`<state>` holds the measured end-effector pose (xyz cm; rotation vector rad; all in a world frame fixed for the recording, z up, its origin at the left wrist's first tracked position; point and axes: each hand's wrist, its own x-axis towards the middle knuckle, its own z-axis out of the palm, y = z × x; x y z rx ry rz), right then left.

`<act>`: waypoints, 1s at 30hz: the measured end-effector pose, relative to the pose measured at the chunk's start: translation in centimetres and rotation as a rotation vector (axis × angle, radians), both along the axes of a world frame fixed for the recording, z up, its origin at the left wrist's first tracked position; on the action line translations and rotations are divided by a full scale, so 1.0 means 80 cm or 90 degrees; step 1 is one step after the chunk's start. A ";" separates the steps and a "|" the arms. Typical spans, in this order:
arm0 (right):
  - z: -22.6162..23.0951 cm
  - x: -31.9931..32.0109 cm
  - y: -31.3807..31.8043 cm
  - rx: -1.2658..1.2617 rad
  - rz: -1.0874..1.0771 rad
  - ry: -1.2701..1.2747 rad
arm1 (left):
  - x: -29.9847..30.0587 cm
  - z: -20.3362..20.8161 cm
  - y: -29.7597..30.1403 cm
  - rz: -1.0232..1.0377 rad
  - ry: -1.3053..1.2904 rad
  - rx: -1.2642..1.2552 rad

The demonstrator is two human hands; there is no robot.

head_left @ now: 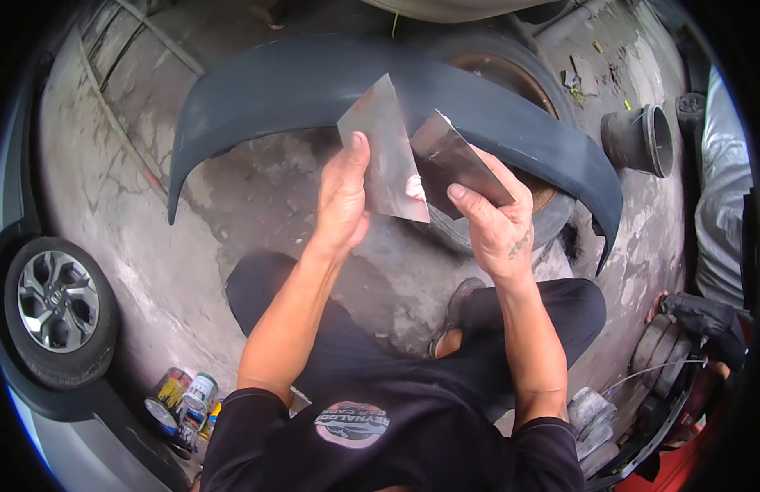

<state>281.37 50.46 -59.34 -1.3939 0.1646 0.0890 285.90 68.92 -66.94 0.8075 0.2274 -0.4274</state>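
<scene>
You hold two flat metal plates over the dark grey bumper, one bearing a pale dab.
From the left, a silver-spoked black car wheel [59, 300] stands beyond a cluster of small paint-stained cans [198, 394]; next, the long, curved, dark grey bumper [273, 86] arches in front of you above the concrete floor [273, 184]; your left hand [344, 193] is clamped, thumb on the face, around a silver-grey, four-sided metal plate [380, 135] with a pale, paste-like dab [414, 187] at its lower right edge; your right hand [501, 215] pinches a darker rectangular metal plate [455, 160] with pale residue along its top edge, close to the first. The paste seems ready on the plate; no pale coat shows on the bumper's visible face, so spreading appears left to do.
</scene>
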 end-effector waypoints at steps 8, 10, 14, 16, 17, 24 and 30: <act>0.006 -0.021 -0.045 0.078 0.098 -0.027 | 0.004 -0.009 0.000 0.095 0.057 -0.034; 0.019 -0.022 -0.048 -0.012 0.057 -0.097 | 0.009 -0.004 0.004 0.124 0.094 -0.089; 0.014 -0.008 -0.025 -0.353 0.046 -0.424 | 0.008 0.002 0.007 0.118 0.125 -0.105; -0.009 -0.007 -0.014 -0.468 0.090 -0.516 | 0.003 0.001 0.001 0.114 0.131 -0.122; -0.021 -0.008 -0.008 -0.506 0.094 -0.540 | 0.001 0.001 -0.002 0.110 0.133 -0.130; -0.041 -0.018 -0.056 -0.788 0.175 -0.399 | -0.005 0.025 0.013 0.129 0.049 -0.101; -0.002 0.012 -0.016 -0.857 0.173 -0.531 | -0.008 0.027 0.011 0.127 -0.119 0.059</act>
